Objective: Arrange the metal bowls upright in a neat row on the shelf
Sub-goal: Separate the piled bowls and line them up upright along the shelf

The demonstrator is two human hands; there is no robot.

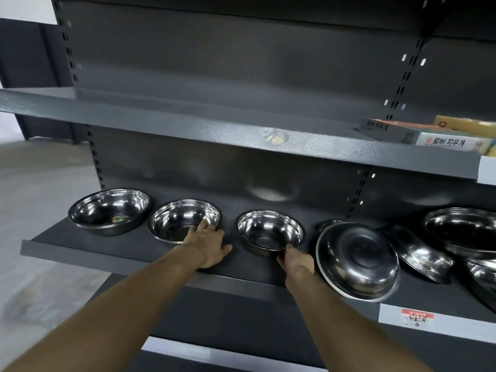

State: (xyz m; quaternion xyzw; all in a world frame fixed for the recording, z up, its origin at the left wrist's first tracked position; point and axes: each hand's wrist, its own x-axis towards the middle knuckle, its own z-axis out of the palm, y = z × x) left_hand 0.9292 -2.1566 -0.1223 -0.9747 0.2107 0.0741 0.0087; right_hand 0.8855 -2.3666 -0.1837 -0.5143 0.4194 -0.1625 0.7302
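Three shiny metal bowls stand upright in a row on the dark shelf (88, 244): a left bowl (107, 210), a middle bowl (177, 218) and a third bowl (265, 230). My left hand (208, 244) rests on the near right rim of the middle bowl, fingers spread. My right hand (295, 261) pinches the near rim of the third bowl. To the right a large bowl (357, 260) leans tilted with its underside facing me, partly hiding another behind it. Further right lie a tipped bowl (421, 253) and stacked bowls (464, 229).
An upper shelf (188, 124) overhangs the bowls, with boxes bearing Korean print (429, 135) at its right end. A white price strip with a red label (418, 316) runs along the lower shelf's front edge. Grey floor lies to the left.
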